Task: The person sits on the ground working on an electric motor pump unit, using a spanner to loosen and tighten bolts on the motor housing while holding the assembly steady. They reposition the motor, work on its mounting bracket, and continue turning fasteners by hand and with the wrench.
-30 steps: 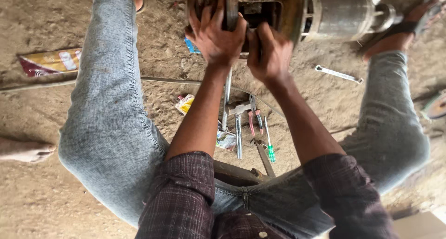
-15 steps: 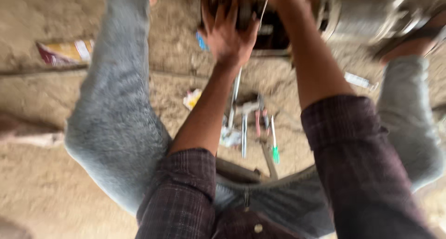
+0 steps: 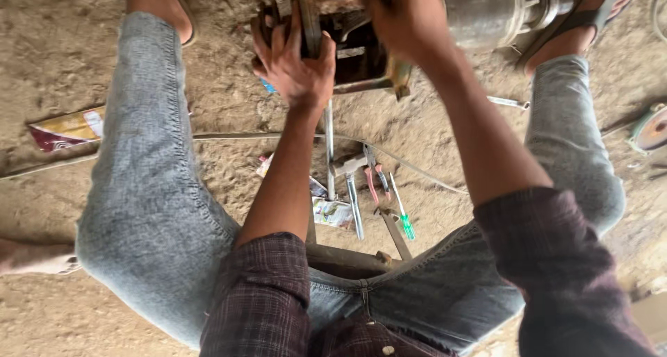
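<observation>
Motor (image 3: pixel 486 10): looked heavy, rigid metal; best held by its rusty frame (image 3: pixel 361 58).
Left hand (image 3: pixel 295 62): fingers wrapped around a frame bar.
Right hand (image 3: pixel 403 17): seemingly closed on the frame top, blurred.

Count, dirt floor (image 3: pixel 55 65): one motor (image 3: pixel 486 10). Two hands (image 3: pixel 299 65) on it. Loose tools between the knees: one hammer (image 3: pixel 347 168), one pair of pliers (image 3: pixel 375 176), one green-handled screwdriver (image 3: pixel 401 208). One flattened wrapper (image 3: pixel 66 129). One hose (image 3: pixel 229 136).

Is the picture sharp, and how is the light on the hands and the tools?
Head view: soft, even daylight, no hard shadows or glare; left hand and tools on the ground are sharp; right hand slightly blurred; the near sleeve is soft.
</observation>
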